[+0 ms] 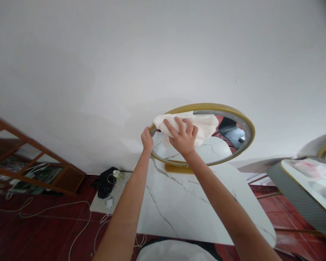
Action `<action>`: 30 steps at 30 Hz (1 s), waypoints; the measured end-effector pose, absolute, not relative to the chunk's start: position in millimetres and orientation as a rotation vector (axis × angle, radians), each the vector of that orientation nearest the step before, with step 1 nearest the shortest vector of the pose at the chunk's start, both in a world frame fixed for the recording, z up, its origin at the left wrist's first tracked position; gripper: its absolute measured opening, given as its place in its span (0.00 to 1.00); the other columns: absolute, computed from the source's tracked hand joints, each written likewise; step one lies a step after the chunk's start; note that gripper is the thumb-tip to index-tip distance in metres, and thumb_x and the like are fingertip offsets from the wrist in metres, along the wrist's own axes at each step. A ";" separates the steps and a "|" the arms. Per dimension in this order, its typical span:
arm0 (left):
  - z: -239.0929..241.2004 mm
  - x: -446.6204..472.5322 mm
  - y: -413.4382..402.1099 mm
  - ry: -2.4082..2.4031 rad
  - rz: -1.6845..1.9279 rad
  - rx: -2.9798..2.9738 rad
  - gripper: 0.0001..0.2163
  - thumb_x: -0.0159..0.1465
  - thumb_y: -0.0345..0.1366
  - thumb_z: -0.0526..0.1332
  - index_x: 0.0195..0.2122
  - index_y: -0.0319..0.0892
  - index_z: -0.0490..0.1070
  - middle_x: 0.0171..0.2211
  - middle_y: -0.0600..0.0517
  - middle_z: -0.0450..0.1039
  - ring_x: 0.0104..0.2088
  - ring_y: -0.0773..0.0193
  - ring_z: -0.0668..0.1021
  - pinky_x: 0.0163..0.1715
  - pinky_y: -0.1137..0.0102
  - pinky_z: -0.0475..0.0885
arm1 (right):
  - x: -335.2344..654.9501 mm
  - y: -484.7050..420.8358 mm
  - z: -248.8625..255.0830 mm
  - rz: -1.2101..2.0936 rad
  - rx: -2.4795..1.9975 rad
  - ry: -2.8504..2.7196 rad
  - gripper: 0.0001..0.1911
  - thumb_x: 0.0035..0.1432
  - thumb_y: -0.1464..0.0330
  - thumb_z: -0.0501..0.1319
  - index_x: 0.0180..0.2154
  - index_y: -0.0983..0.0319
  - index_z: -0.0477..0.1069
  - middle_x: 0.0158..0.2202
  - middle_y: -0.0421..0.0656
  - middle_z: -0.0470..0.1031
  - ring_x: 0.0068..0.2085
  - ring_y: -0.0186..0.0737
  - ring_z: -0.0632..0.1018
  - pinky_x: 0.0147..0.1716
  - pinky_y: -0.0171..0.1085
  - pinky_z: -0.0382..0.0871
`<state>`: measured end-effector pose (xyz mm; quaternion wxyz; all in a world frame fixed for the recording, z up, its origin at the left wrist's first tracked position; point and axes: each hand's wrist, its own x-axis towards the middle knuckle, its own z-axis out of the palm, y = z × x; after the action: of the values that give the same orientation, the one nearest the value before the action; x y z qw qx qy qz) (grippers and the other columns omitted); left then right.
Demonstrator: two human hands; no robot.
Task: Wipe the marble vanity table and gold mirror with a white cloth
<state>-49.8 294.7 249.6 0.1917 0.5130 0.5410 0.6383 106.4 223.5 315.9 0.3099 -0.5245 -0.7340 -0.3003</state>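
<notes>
A round mirror with a gold frame point(241, 119) stands on a gold base at the back of a white marble table point(190, 214), against a white wall. My left hand point(147, 139) grips the mirror's left rim, fingers closed round the frame. My right hand point(182, 136) presses a white cloth point(206, 125) flat against the upper left of the glass, fingers spread over the cloth. The cloth covers part of the mirror's top.
A wooden glass-fronted cabinet point(29, 159) stands at the left. White cables point(78, 224), a charger, a black bag point(105, 181) and a small bottle lie on the red tiled floor. A grey-and-white piece of furniture point(301, 188) stands at the right.
</notes>
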 end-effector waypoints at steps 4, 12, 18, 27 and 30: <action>247.9 -50.7 295.9 1.444 1.805 1.365 0.17 0.65 0.41 0.42 0.27 0.42 0.66 0.25 0.54 0.69 0.30 0.66 0.73 0.32 0.72 0.67 | 101.9 223.5 303.2 -0.774 -1.384 -2.025 0.34 0.56 0.69 0.53 0.61 0.43 0.45 0.61 0.41 0.56 0.55 0.59 0.58 0.48 0.53 0.50; 249.2 -50.2 296.4 1.420 1.841 1.291 0.15 0.64 0.39 0.46 0.26 0.42 0.67 0.24 0.54 0.69 0.31 0.65 0.73 0.36 0.72 0.67 | 102.5 224.2 238.9 -0.742 -1.240 -2.265 0.31 0.58 0.72 0.52 0.61 0.47 0.48 0.58 0.41 0.61 0.53 0.52 0.61 0.50 0.51 0.52; 251.4 -48.7 293.4 1.414 1.874 1.274 0.15 0.63 0.41 0.46 0.27 0.42 0.68 0.25 0.53 0.70 0.31 0.64 0.73 0.35 0.72 0.67 | 107.7 215.3 252.6 -0.848 -1.221 -2.236 0.30 0.57 0.71 0.53 0.60 0.47 0.52 0.57 0.40 0.62 0.52 0.53 0.62 0.48 0.50 0.53; 247.4 -49.6 292.9 1.354 1.897 1.306 0.17 0.65 0.41 0.44 0.24 0.43 0.65 0.22 0.56 0.67 0.27 0.68 0.70 0.30 0.73 0.66 | 102.8 224.4 307.7 -0.827 -1.297 -1.950 0.33 0.56 0.69 0.54 0.61 0.44 0.48 0.59 0.43 0.59 0.53 0.56 0.59 0.46 0.51 0.52; 248.4 -49.8 292.7 1.377 1.862 1.301 0.16 0.65 0.41 0.45 0.24 0.43 0.65 0.22 0.55 0.67 0.28 0.67 0.71 0.31 0.73 0.66 | 101.4 224.1 278.5 -0.829 -1.274 -2.090 0.32 0.57 0.70 0.53 0.61 0.45 0.50 0.59 0.42 0.59 0.53 0.54 0.60 0.47 0.51 0.52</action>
<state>-49.8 292.7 248.4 0.2402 0.4753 0.5033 0.6804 101.4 224.1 278.5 0.2751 -0.4741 -0.7775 -0.3082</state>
